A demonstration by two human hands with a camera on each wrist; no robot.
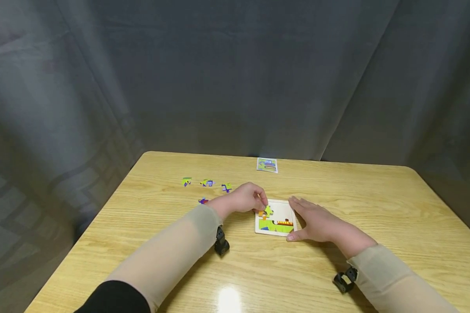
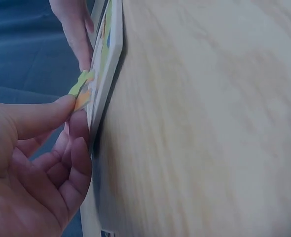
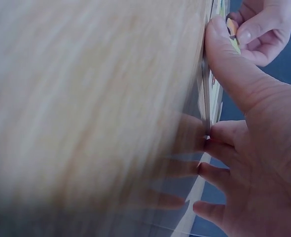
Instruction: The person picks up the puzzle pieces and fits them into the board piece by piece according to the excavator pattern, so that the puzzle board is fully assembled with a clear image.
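We see a wooden table [image 1: 376, 208] in front of a grey curtain [image 1: 235, 78], and on it, near the middle, a white puzzle tray [image 1: 285, 209] with a few coloured pieces already lying in its lower part. Our right hand [image 1: 317, 224] rests at the tray's right edge, fingers straight along that side and the thumb against the near right corner; the right wrist view shows the thumb pressed on the tray's rim, holding nothing. Our left hand [image 1: 244, 199] is at the tray's upper left corner, thumb and fingertips pinching a green and orange piece [image 1: 265, 211] that sits at the tray's left edge; in the left wrist view the piece [image 2: 81, 91] is just against the tray, though we cannot tell whether it lies flat in it. At the far edge of the table lies a small picture card [image 1: 267, 164]. Left of the left hand, well apart from the tray, four loose pieces [image 1: 206, 183] lie on the table, one of them just beside the wrist
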